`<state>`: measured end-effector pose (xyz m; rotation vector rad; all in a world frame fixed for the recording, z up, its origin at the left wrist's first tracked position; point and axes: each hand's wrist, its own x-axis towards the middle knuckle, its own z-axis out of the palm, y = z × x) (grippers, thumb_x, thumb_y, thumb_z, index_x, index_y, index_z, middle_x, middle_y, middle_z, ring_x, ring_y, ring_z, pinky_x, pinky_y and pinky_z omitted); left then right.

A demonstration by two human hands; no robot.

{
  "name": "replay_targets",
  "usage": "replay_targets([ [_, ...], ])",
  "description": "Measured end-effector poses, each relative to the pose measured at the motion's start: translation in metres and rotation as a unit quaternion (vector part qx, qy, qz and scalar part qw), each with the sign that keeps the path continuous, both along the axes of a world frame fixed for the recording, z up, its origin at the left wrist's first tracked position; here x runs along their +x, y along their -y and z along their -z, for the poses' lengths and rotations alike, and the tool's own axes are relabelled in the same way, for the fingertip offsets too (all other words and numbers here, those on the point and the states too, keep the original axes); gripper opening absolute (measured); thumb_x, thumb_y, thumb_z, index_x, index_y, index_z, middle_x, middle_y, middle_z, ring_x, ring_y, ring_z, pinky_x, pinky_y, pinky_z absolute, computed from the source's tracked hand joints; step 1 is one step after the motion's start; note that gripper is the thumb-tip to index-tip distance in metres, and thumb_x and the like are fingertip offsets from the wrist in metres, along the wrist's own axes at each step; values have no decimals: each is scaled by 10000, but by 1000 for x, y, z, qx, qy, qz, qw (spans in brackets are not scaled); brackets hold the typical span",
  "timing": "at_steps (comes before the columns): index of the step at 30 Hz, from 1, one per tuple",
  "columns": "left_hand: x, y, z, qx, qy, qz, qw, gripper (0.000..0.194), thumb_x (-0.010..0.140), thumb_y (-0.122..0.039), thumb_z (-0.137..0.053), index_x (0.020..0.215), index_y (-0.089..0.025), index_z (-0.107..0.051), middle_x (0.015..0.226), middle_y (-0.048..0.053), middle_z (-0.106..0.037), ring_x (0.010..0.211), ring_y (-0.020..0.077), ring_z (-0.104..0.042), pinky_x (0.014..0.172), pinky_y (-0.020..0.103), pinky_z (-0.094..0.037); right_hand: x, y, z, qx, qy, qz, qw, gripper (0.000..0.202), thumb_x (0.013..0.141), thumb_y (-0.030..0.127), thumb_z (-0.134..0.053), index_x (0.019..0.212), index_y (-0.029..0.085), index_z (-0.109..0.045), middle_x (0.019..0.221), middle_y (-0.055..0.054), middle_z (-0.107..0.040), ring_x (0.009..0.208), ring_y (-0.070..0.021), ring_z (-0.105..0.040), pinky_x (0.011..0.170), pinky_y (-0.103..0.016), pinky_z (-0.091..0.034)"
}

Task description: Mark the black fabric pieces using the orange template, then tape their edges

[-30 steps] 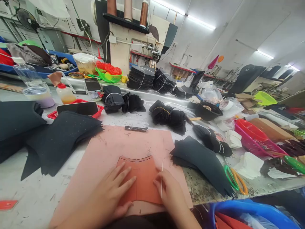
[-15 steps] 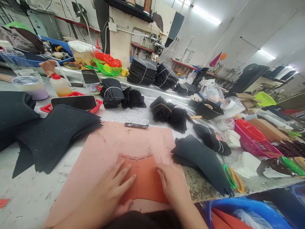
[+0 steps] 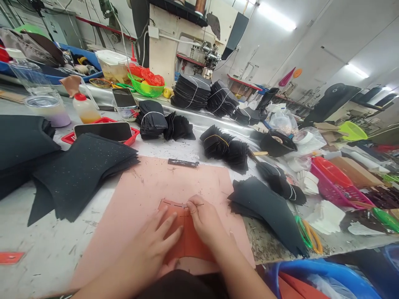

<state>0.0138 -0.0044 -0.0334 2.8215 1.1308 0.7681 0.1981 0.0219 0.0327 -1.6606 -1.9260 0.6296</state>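
An orange-red leather-like piece (image 3: 176,249) lies on a pink sheet (image 3: 137,187). Its curved top edge carries short dark slots, and a line runs down its middle. My left hand (image 3: 158,236) rests on the left part of this piece with fingers spread. At the top edge, right of the middle line, my right hand (image 3: 202,220) has thumb and forefinger pinched together. Whatever is between those fingertips is too small or hidden to make out. Beyond the piece, a small black labelled strip (image 3: 183,163) sits at the pink sheet's far edge.
Black cut pieces (image 3: 84,170) are stacked at left, with another stack (image 3: 268,211) at right beside green-and-orange-handled scissors (image 3: 308,234). Tied black bundles (image 3: 224,145) stand farther back. A phone (image 3: 104,131) lies on a red basket. Below the table's right edge is a blue tub (image 3: 311,265).
My right hand has moved from the orange piece's right side up to its top edge, and its fingers have closed into a pinch. My left hand stays spread on the piece.
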Motion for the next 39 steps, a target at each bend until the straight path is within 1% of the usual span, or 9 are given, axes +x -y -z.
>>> replay_targets([
  [10, 0, -2, -4, 32, -11, 11, 999, 498, 715, -525, -597, 1131, -251, -611, 1249, 90, -578, 1223, 353, -446, 964, 470, -405, -4, -7, 1, -11, -60, -11, 998, 301, 935, 295, -301, 733, 215, -509, 691, -19, -615, 657, -158, -581, 622, -253, -423],
  [16, -2, -6, -20, 33, -70, 52, 996, 782, 632, -344, -652, 1353, -172, -401, 1400, 160, -418, 1321, 387, -308, 990, 483, -401, -33, -17, 1, -8, -41, -45, 998, 273, 933, 240, -340, 783, 210, -565, 755, -20, -634, 717, -160, -589, 675, -256, -430],
  [18, -1, -6, -22, 25, -75, 53, 996, 785, 635, -340, -649, 1358, -175, -392, 1418, 156, -392, 1338, 385, -278, 998, 482, -398, -37, -18, 0, -23, -72, -58, 995, 277, 937, 244, -353, 790, 215, -587, 795, -16, -656, 740, -152, -600, 694, -249, -440],
  [23, 0, -2, -10, -18, -45, 18, 999, 559, 701, -490, -618, 1198, -239, -572, 1312, 112, -522, 1273, 366, -386, 983, 478, -398, -4, -16, -4, -51, -122, -48, 990, 269, 891, 277, -407, 741, 203, -617, 789, -24, -676, 785, -161, -618, 736, -258, -458],
  [27, 0, 1, -1, -15, -25, 13, 1000, 538, 707, -559, -600, 1150, -254, -613, 1275, 100, -558, 1255, 369, -398, 984, 488, -380, 51, -9, -6, -69, -93, 57, 992, 358, 843, 422, -400, 628, 200, -581, 698, -42, -653, 713, -196, -619, 692, -295, -464],
  [30, -1, -1, -3, 3, -10, 7, 1000, 536, 708, -583, -594, 1128, -252, -630, 1258, 99, -574, 1237, 367, -419, 978, 487, -384, 73, 6, -6, -82, -114, 135, 981, 406, 830, 514, -365, 744, 199, -606, 662, -42, -633, 645, -198, -613, 646, -308, -478],
  [32, -2, -2, -8, 7, -13, 8, 1000, 532, 708, -588, -598, 1119, -252, -636, 1244, 96, -586, 1218, 362, -445, 965, 475, -404, 74, 21, -4, -91, -111, 133, 981, 398, 837, 512, -353, 801, 204, -601, 675, -42, -630, 640, -197, -606, 623, -310, -481],
  [35, -2, 1, -19, -10, -48, 21, 999, 547, 701, -570, -622, 1146, -253, -621, 1243, 100, -590, 1205, 365, -470, 942, 474, -437, 62, 40, 2, -61, -53, 104, 991, 263, 781, 448, -467, 669, 221, -539, 693, -44, -621, 667, -203, -588, 604, -304, -472],
  [39, -3, 3, -39, -81, -100, 30, 991, 619, 625, -476, -721, 1190, -269, -577, 1289, 93, -559, 1212, 363, -474, 935, 488, -461, 43, 52, 12, -32, -35, 78, 996, 203, 719, 366, -549, 593, 239, -452, 556, -1, -558, 528, -176, -531, 503, -270, -448],
])
